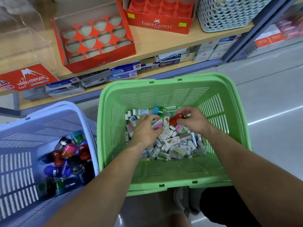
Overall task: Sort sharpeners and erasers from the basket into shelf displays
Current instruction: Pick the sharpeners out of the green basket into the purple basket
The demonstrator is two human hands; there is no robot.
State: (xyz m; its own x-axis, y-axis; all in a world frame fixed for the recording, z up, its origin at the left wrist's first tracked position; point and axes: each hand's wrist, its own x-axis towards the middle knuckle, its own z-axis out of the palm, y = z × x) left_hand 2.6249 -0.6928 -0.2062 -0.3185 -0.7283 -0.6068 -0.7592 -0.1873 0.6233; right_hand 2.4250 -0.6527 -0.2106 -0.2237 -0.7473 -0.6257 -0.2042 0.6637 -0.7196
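Down at the centre of the view, a green basket (164, 171) of slotted plastic stands on the pale glossy floor. Its bottom is heaped with small block erasers (173, 145) in printed paper sleeves, mostly white, some pink or green.

Both hands reach into the heap. The right hand (191, 120), at 1 o'clock of the pile, pinches a glossy red sharpener (174, 120) with curled fingers. The left hand (146, 130), at 10 o'clock of the pile, has its fingers bent down onto the erasers around a pink-sleeved one; whether they grip it I cannot tell. A barrel-shaped sharpener (159, 110) in translucent green with a blue cap lies at 12 o'clock on the heap.

At 9 o'clock from the green basket, touching its side, a pale blue basket (16, 145) of the same slotted kind holds rounded, shiny sharpeners (65, 161) in red, blue, pink, green and black.

At 12 o'clock runs a wooden shelf (164, 45). On it sit a red cardboard display box (96, 36) with rounded-triangle cut-outs, a second red Faber-Castell box (159, 23) with a moulded insert at 1 o'clock, a grey perforated basket (224, 13) beyond it, and a red Hard Eraser box (27, 77) at 10 o'clock.
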